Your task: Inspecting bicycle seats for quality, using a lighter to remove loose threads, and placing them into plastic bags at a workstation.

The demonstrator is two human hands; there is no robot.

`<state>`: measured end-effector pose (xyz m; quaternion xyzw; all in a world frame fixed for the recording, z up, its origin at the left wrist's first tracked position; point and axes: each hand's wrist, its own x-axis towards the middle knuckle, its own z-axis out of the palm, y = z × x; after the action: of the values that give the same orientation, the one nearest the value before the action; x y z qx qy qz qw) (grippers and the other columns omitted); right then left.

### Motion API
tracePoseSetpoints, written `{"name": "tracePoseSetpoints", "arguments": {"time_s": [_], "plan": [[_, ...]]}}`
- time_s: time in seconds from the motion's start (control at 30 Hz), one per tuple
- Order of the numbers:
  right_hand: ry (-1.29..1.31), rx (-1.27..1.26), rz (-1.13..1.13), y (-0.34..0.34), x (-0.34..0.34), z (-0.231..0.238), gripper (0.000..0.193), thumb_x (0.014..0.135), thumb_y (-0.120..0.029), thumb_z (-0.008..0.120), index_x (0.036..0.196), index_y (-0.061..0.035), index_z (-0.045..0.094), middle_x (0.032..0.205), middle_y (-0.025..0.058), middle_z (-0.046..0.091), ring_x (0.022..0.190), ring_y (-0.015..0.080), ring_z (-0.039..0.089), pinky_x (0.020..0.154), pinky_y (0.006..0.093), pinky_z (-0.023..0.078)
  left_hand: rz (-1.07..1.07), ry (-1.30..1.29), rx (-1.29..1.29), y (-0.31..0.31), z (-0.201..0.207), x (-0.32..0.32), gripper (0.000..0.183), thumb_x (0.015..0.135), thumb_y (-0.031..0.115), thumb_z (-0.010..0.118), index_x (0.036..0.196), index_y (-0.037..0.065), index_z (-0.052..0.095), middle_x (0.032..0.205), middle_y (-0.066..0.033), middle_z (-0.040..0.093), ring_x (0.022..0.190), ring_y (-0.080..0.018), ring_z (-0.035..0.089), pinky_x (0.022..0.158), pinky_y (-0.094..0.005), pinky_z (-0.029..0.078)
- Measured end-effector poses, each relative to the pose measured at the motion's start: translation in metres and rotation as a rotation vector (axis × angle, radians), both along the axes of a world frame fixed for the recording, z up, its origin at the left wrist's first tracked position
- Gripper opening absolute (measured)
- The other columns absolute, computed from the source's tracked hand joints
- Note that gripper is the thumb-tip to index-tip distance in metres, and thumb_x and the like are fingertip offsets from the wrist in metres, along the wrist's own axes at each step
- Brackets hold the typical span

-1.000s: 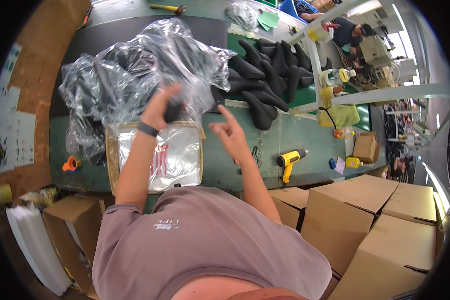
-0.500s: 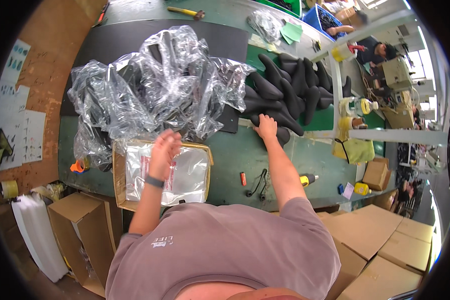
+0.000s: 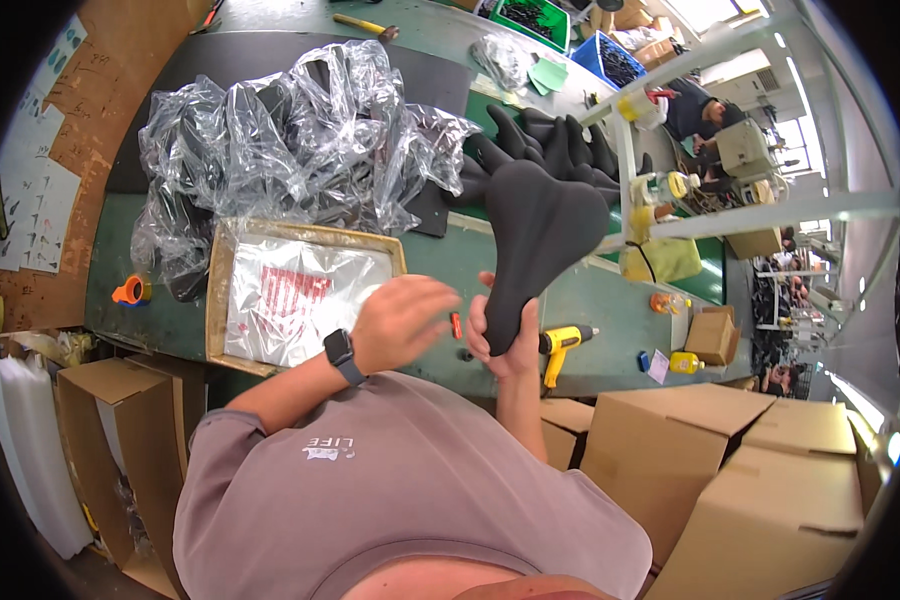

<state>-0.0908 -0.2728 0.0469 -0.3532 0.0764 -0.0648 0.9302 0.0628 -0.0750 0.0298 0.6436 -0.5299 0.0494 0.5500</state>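
A black bicycle saddle (image 3: 542, 222) is raised over the bench, its wide end up and its narrow nose down. Around that nose my right hand (image 3: 510, 350) is closed. My left hand (image 3: 402, 322) hovers just left of the saddle, fingers stretched out and slightly blurred, holding nothing. Beneath and beside it stands an open carton (image 3: 218, 310) with flat silvery-clear plastic bags (image 3: 270, 300) inside. More black saddles (image 3: 567, 140) lie heaped behind the held one. At the far left, a pile of saddles in clear plastic bags (image 3: 310, 140) covers much of a dark mat.
A yellow heat gun (image 3: 564, 345) lies right of my right hand, near a red lighter (image 3: 456, 325). An orange tape dispenser (image 3: 131, 291) sits left of the carton. A metal frame (image 3: 750, 212) rises at the right. Cardboard boxes (image 3: 660, 440) stand at the lower right.
My right hand has drawn one saddle from the heap toward me and lifted it upright. My left hand has moved right, from above the carton toward the saddle. The view has shifted slightly.
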Motion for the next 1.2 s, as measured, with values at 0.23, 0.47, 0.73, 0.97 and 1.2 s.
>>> {"name": "tracePoseSetpoints", "arguments": {"time_s": [0.23,0.47,0.73,0.97,1.2], "plan": [[0.382,0.286,-0.253,0.096,-0.017,0.040,0.083,0.112,-0.081,0.037,0.144,-0.0066,0.056,0.099,0.0157,0.067,0.063,0.0220,0.064,0.050,0.0310,0.052,-0.492,-0.488,0.150,-0.020,0.093,-0.042,0.053,0.097,0.043,0.079,0.137,0.009,0.074,0.145,-0.0116,0.072,0.149,-0.0329,0.058,0.132,-0.0531,0.036],[0.143,0.336,0.321,0.127,-0.072,0.021,0.091,0.108,-0.087,0.030,0.137,-0.0052,0.057,0.073,0.0109,0.052,0.043,0.0149,0.040,0.038,0.0281,0.034,0.159,-0.190,0.581,-0.010,0.092,0.093,0.044,0.107,0.042,0.064,0.134,0.009,0.076,0.116,-0.0163,0.081,0.114,-0.0359,0.076,0.097,-0.0519,0.061],[0.026,0.483,0.371,0.137,-0.085,0.008,0.092,0.110,-0.086,0.028,0.143,-0.0030,0.052,0.075,0.0120,0.055,0.043,0.0154,0.042,0.038,0.0287,0.036,0.103,0.156,-0.142,0.058,0.034,-0.001,0.054,0.104,0.029,0.082,0.150,0.005,0.068,0.149,-0.0145,0.069,0.135,-0.0243,0.068,0.111,-0.0404,0.054],[0.182,0.286,0.273,0.148,-0.114,0.023,0.091,0.110,-0.084,0.035,0.135,0.0000,0.058,0.079,0.0131,0.061,0.046,0.0156,0.047,0.041,0.0283,0.040,0.481,0.792,0.114,0.027,-0.133,0.058,0.039,0.119,0.037,0.055,0.113,0.005,0.076,0.083,-0.0102,0.081,0.073,-0.0251,0.079,0.070,-0.0389,0.061],[0.367,-0.984,-0.432,0.136,-0.133,0.009,0.051,0.099,-0.027,0.087,0.135,0.0010,0.065,0.101,0.0110,0.076,0.082,0.0181,0.073,0.074,0.0310,0.058,0.381,0.393,0.995,0.049,-0.325,-0.015,0.033,0.099,0.040,0.081,0.108,0.009,0.080,0.114,-0.0197,0.079,0.110,-0.0407,0.075,0.094,-0.0534,0.060]]}}
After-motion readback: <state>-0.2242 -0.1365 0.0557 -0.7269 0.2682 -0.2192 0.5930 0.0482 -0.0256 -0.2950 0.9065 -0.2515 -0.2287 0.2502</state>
